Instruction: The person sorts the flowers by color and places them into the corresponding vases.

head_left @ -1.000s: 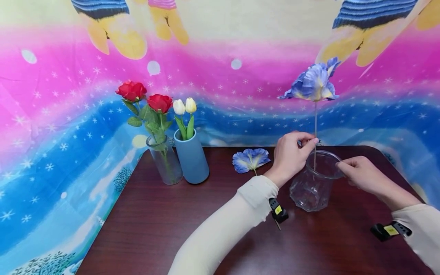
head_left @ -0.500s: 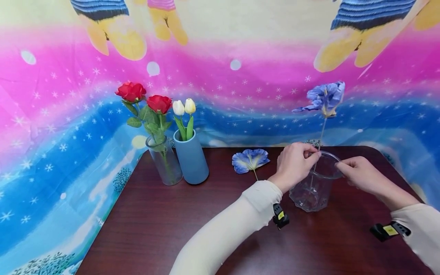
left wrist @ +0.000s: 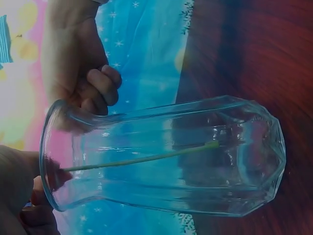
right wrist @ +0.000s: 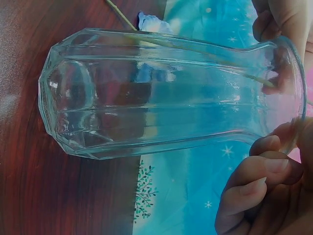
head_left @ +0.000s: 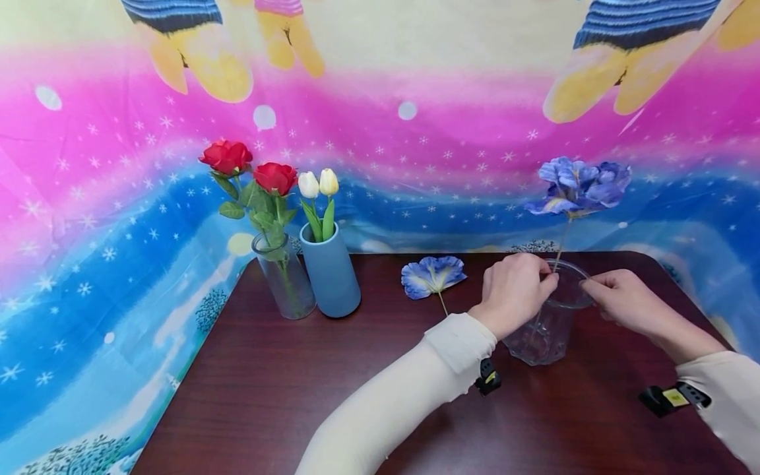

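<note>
A blue artificial iris (head_left: 578, 186) stands over the mouth of a clear glass vase (head_left: 537, 344) at the right of the table. My left hand (head_left: 515, 293) pinches its stem at the rim. Inside the glass, the stem (left wrist: 142, 160) slants down and ends above the vase's base in the left wrist view. My right hand (head_left: 632, 305) grips the rim from the other side, thumb and fingers pinching it; the right wrist view shows its curled fingers (right wrist: 244, 191). A second blue flower (head_left: 432, 277) lies on the table left of my left hand.
A glass vase (head_left: 287, 290) with two red roses (head_left: 276, 179) and a blue-grey vase (head_left: 332, 280) with white tulips (head_left: 319, 184) stand at the table's back left. Behind the dark wooden table (head_left: 285, 396) hangs a colourful printed cloth (head_left: 380, 152).
My left hand has moved down with the iris, and its stem has sunk into the vase. The bloom has turned and shifted right. My right hand has stayed on the rim.
</note>
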Demonstrator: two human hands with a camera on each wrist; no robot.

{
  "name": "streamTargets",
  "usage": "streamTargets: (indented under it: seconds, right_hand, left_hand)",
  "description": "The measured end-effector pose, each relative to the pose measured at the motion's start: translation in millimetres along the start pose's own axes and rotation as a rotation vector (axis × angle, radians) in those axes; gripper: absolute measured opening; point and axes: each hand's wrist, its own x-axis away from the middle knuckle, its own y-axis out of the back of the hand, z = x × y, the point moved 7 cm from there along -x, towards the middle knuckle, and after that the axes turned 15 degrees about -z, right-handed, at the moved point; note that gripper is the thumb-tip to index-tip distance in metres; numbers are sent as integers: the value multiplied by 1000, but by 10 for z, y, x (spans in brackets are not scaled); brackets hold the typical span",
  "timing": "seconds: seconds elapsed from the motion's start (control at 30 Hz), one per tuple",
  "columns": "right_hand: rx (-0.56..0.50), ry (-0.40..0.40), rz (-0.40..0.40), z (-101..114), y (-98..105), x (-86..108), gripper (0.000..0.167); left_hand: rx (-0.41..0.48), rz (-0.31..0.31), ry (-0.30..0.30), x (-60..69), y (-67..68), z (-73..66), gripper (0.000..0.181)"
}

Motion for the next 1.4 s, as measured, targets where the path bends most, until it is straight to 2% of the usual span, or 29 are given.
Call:
streamTargets:
  seconds: [0.13, 0.27, 0.43, 0.6, 1.0, 1.17, 1.4]
  right_hand:
    - [-5, -16, 11, -8, 3, 9, 48]
    - [-2, -19, 17, -10, 3, 9, 47]
    - [-3, -24, 14, -17, -3, 2, 45]
    - [-2, -15, 6, -9, -6, -4, 43]
    - [2, -20, -8, -17, -8, -4, 44]
    - [-15, -31, 3, -17, -13, 3, 42]
    - [-25, -17, 0, -18, -7, 5, 43]
  left_hand:
    - [-56, -28, -32, -6, 3, -24, 20]
    - [-53, -25, -33, -5, 1, -20, 20]
    - [-15, 9, -10, 16, 4, -3, 17]
    - [35, 5, 4, 48, 49, 32, 15]
    - [166, -18, -32, 161, 247, 66, 16]
    - [218, -57, -25, 210, 363, 168, 16]
    - [322, -133, 21, 262, 473, 444, 15]
